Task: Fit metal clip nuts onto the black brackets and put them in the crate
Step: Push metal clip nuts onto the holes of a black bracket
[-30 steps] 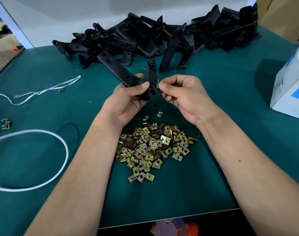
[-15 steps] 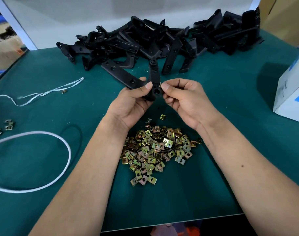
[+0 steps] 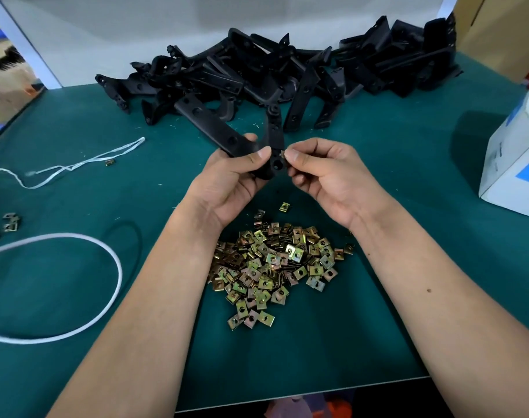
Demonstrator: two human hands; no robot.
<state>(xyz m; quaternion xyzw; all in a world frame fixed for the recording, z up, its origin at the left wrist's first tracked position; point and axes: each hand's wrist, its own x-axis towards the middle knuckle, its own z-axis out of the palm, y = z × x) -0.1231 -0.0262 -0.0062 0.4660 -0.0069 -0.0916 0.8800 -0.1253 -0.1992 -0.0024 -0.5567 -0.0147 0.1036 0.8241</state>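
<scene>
My left hand [image 3: 231, 179] grips a black V-shaped bracket [image 3: 215, 128] at its bend, with both arms pointing away from me. My right hand [image 3: 326, 173] pinches a small metal clip nut [image 3: 283, 154] against the right edge of the bracket's nearer arm, beside a round hole. A heap of brass-coloured clip nuts [image 3: 272, 263] lies on the green mat between my forearms. Many more black brackets [image 3: 287, 70] are piled along the far side of the mat. No crate is in view.
A white box with a blue label [image 3: 516, 164] stands at the right edge. White cord [image 3: 85, 312] loops on the left, with a thinner string [image 3: 76, 167] behind it. A few loose clips [image 3: 7, 223] lie at the far left. The mat's front edge [image 3: 317, 390] runs below my arms.
Both hands, the bracket and the clip keep the same grip. The view has shifted slightly, so everything sits a little lower in frame.
</scene>
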